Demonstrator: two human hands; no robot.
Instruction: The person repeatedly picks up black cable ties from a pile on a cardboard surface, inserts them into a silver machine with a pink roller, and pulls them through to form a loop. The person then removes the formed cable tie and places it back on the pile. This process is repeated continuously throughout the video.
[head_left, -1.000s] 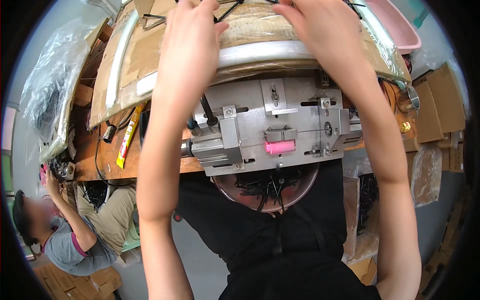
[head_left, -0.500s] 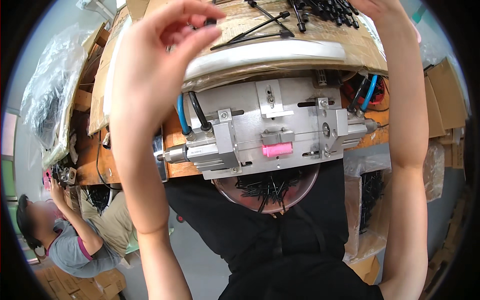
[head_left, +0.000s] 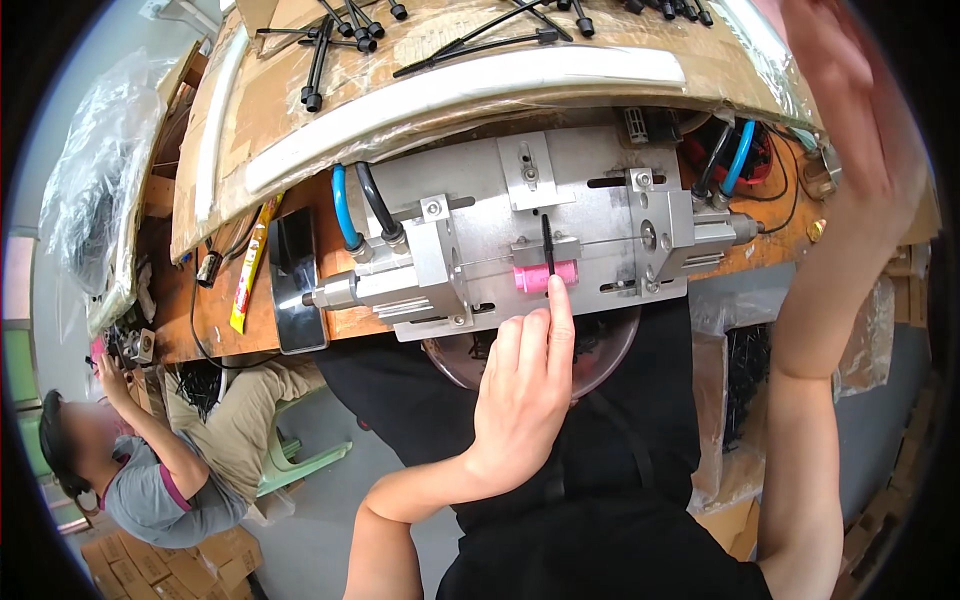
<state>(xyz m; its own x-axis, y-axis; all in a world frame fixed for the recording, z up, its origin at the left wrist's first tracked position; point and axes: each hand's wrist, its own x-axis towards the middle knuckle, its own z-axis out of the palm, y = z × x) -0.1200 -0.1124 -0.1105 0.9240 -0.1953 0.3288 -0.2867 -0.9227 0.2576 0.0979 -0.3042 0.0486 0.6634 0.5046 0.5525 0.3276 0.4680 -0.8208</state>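
Observation:
My left hand point(head_left: 523, 385) is in front of the metal fixture point(head_left: 610, 230), its index finger stretched out and the other fingers bent. That fingertip touches the lower end of a thin black rod point(head_left: 548, 245), which looks like a mascara wand. The rod lies across a small metal holder point(head_left: 566, 248) and a pink block point(head_left: 530, 279) at the middle of the fixture. My left thumb is hidden. Raised at the upper right, beside the cardboard-covered surface, my right hand point(head_left: 850, 110) is blurred, and whether it holds anything does not show.
Black capped rods point(head_left: 315, 75) lie on the cardboard surface point(head_left: 400, 110) behind the fixture. Blue hoses point(head_left: 345, 215) join the fixture. A bowl point(head_left: 600, 365) sits under its front edge. A phone-like black slab point(head_left: 297, 280) lies at left. A co-worker point(head_left: 170, 480) sits at far left.
My left hand has come down from the cardboard surface to the fixture. A black rod now lies over the pink block. My right hand has moved outward to the right.

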